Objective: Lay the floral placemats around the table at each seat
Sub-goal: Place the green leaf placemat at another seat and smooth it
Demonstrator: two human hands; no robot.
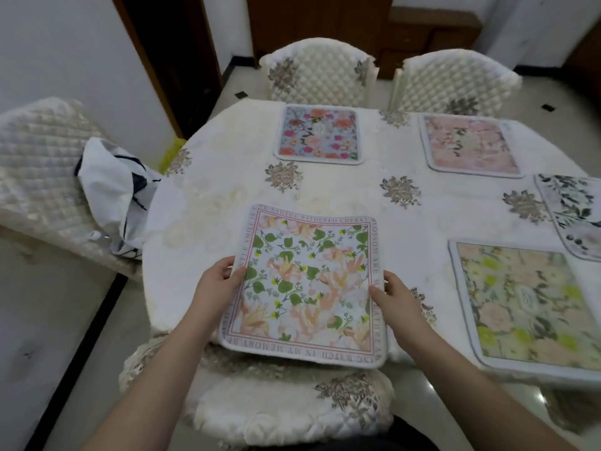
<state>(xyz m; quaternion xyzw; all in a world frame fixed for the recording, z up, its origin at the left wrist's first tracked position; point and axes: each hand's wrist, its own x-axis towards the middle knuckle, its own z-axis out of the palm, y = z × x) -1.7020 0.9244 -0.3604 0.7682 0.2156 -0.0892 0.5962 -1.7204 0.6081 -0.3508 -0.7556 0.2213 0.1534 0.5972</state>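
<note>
1. Left hand (217, 277) is pinching the left edge of the green-leaf placemat (305, 284), thumb lying on top, fingers curled under the rim.
2. Right hand (392, 288) is gripping the right edge the same way, thumb pressing on the lettered border.
3. The held mat is lying over the near edge of the table (227, 196); its near strip is overhanging the edge above the near chair (289, 408). Whether the far edge is touching the cloth, cannot tell.
4. Mat print: green leaves, peach blossoms, pink line border with lettering running round it.
5. Yellow-green placemat (523, 307) is lying flat to the right, near the table's front edge, apart from the held one.
6. Dark-leaf placemat (572, 213) is sitting at the right end, partly cut off by the frame.
7. Pink placemat (470, 144) is lying at the far right seat, in front of the right far chair (455, 81).
8. Blue-and-red placemat (320, 135) is lying at the far left seat, in front of the left far chair (317, 71).
9. A white cloth bag with dark stripes (113, 196) is resting on the quilted side chair (39, 164) at the left, just beside the table edge.
</note>
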